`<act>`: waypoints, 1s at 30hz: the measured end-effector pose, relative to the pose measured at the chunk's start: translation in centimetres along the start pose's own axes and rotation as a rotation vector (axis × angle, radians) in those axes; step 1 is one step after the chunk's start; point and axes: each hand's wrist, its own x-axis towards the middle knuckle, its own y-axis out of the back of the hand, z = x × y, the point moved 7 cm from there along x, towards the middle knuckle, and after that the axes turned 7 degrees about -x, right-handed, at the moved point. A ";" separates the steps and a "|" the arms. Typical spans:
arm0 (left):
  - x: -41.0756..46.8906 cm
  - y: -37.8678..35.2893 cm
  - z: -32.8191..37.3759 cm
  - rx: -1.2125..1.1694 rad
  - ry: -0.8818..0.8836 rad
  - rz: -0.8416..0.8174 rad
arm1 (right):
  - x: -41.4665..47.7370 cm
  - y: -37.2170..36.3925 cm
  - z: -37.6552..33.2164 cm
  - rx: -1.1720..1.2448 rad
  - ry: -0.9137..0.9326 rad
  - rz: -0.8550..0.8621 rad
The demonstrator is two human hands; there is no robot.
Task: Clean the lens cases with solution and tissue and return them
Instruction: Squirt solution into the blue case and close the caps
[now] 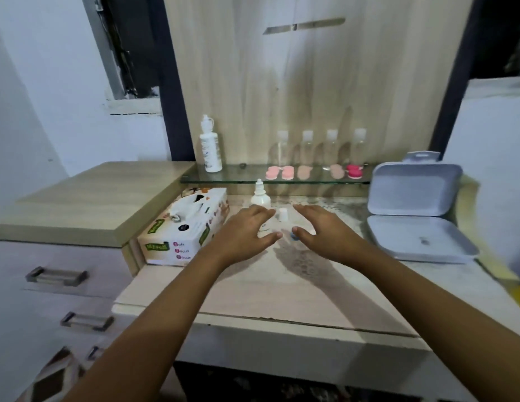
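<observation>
Spreading fingers (263,210) of left hand (241,236) and right hand (322,233) loosely, gripping nothing, flanking white cap (283,214) on desk (282,288). Showing lens cases (285,172) lined up on glass shelf (229,177) behind, well apart from hands; solution bottle (260,197) just behind left fingers, tissue box (183,227) further left.

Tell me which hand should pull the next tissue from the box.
Left. The left hand hovers right beside the tissue box, on its own side of the counter. The right hand is on the far side of the small bottle and would probably have to cross over it.
</observation>
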 end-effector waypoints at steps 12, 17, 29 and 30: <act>2.6 -7.5 -0.5 -0.054 0.013 -0.099 | -1.4 -3.4 7.1 -0.006 -0.153 0.044; 2.8 -7.8 -0.8 -0.083 -0.012 -0.035 | -1.6 -3.9 7.2 -0.035 -0.153 0.074; 2.0 -1.9 -3.2 -0.377 0.205 0.571 | -1.5 -4.1 7.2 -0.062 -0.121 0.140; 2.3 -1.9 -3.9 -0.386 0.262 0.563 | -1.5 -4.2 7.2 -0.063 -0.119 0.143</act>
